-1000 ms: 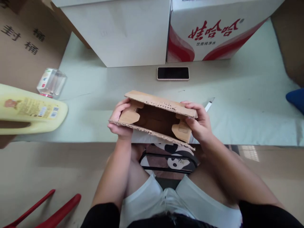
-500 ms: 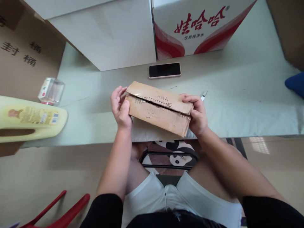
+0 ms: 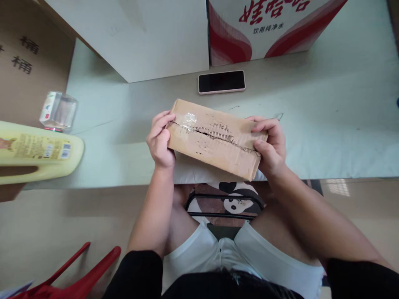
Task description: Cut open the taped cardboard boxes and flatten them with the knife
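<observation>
A small brown cardboard box (image 3: 215, 139) with torn, taped flaps is held over the near edge of the pale green table (image 3: 327, 124). Its two top flaps are folded down and meet along a ragged seam. My left hand (image 3: 159, 141) grips the box's left end, fingers curled over the top edge. My right hand (image 3: 270, 145) grips the right end, thumb pressing on the lower flap.
A black phone (image 3: 221, 82) lies face up just beyond the box. A white carton (image 3: 140, 33) and a red-and-white printed carton (image 3: 274, 29) stand at the back. A yellow jug (image 3: 37, 151) and a clear bottle (image 3: 58, 111) lie at left. Red chair legs (image 3: 77, 278) show below.
The box stood open with its inside and side tabs showing; the flaps have since been folded shut. Both hands shifted to the box's ends and pressed the flaps down.
</observation>
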The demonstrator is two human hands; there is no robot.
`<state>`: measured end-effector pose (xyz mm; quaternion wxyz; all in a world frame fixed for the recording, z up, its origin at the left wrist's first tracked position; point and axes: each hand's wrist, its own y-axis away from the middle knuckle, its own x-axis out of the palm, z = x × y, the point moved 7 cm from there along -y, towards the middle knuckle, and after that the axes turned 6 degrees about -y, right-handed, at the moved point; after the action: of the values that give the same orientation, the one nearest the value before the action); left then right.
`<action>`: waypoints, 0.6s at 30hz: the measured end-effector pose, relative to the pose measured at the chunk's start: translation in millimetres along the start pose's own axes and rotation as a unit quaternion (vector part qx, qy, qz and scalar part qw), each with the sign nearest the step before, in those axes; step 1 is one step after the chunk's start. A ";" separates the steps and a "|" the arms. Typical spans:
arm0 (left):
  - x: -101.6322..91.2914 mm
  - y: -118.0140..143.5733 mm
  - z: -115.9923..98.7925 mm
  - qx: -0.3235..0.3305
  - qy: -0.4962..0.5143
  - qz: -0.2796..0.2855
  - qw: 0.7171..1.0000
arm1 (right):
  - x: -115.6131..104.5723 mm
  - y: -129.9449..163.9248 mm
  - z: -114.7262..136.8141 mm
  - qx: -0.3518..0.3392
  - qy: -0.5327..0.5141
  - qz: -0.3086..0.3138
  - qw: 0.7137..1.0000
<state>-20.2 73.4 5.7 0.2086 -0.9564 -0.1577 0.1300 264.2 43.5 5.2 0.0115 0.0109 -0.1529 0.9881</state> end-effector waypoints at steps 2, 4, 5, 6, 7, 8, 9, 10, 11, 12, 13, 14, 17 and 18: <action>-0.3 -0.3 0.4 0.000 0.002 -0.001 1.000 | -0.1 0.3 0.3 0.001 0.003 0.001 1.000; -0.6 -1.1 -0.2 0.000 0.000 0.001 1.000 | 0.3 1.0 1.2 -0.007 -0.005 0.004 1.000; -0.8 -1.7 -0.9 -0.001 -0.003 0.003 1.000 | 0.6 1.5 1.7 -0.014 -0.013 0.006 1.000; -0.7 -2.4 -1.9 -0.001 -0.006 0.008 1.000 | 0.8 2.1 1.8 -0.021 -0.023 0.007 1.000; -0.6 -3.2 -3.3 0.002 -0.007 0.013 1.000 | 0.7 2.6 1.5 -0.027 -0.033 0.006 0.999; -0.8 -4.0 -4.7 0.006 -0.005 0.019 1.000 | 0.6 3.1 0.4 -0.029 -0.041 0.004 0.999; -1.5 -4.9 -5.9 0.012 -0.001 0.023 1.000 | 0.5 3.4 -1.9 -0.026 -0.046 0.001 0.999; -3.4 -5.9 -6.2 0.016 0.008 0.023 1.000 | 0.5 3.5 -5.1 -0.017 -0.048 -0.001 0.999; -6.6 -7.1 -4.5 0.014 0.022 0.018 1.000 | 0.5 3.4 -9.0 -0.005 -0.049 -0.003 0.999; -11.3 -8.8 -0.1 -0.001 0.042 0.008 0.999 | 0.6 3.1 -13.1 0.007 -0.049 -0.004 0.999; -17.3 -10.7 7.0 -0.026 0.068 -0.007 0.997 | 0.4 2.7 -16.9 0.018 -0.049 -0.008 0.999; -24.2 -12.8 16.1 -0.057 0.096 -0.027 0.993 | -0.1 2.2 -20.2 0.025 -0.049 -0.015 0.998; -44.0 -20.1 43.3 -0.126 0.169 -0.073 0.975 | 5.3 0.4 -27.1 0.057 -0.034 0.001 0.998; -48.7 -22.9 49.1 -0.131 0.181 -0.078 0.972 | 11.0 0.1 -28.4 0.072 -0.024 0.028 0.997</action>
<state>-85.9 93.5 -18.5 0.1158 -0.9678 -0.2072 -0.0839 252.7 52.2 -21.6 -0.0206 0.0309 -0.0815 0.9960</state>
